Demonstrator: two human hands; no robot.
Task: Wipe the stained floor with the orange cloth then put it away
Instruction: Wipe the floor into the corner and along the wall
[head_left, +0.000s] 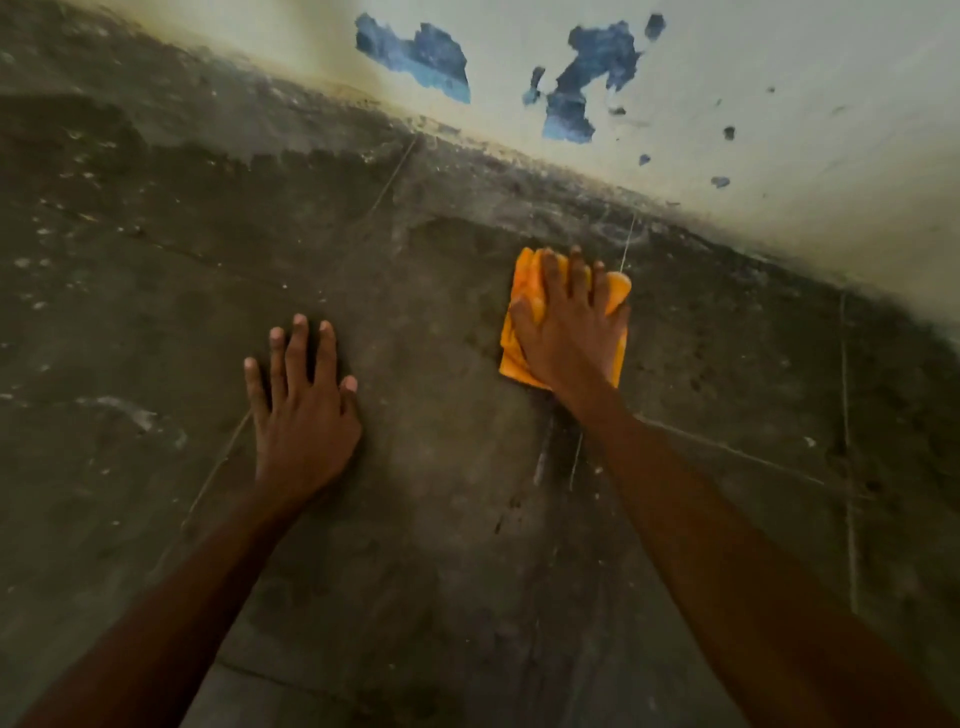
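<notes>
Down on the dark, stained concrete floor (415, 519), the folded orange cloth (525, 281) lies pressed under the right hand (569, 332). The fingers spread across it, apparently flat rather than gripping. Well apart, the left hand (301, 415) rests palm-down on the floor, fingers splayed. Just beyond the cloth rises a cream plaster wall (779, 130) with blue peeled patches.

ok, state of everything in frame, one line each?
floor: dark, stained, scratched
wall: paint flaked off in blue patches
orange cloth: folded, flat on floor near wall
right hand: fingers spread, pressing on orange cloth
left hand: flat on floor, fingers spread, holding nothing
</notes>
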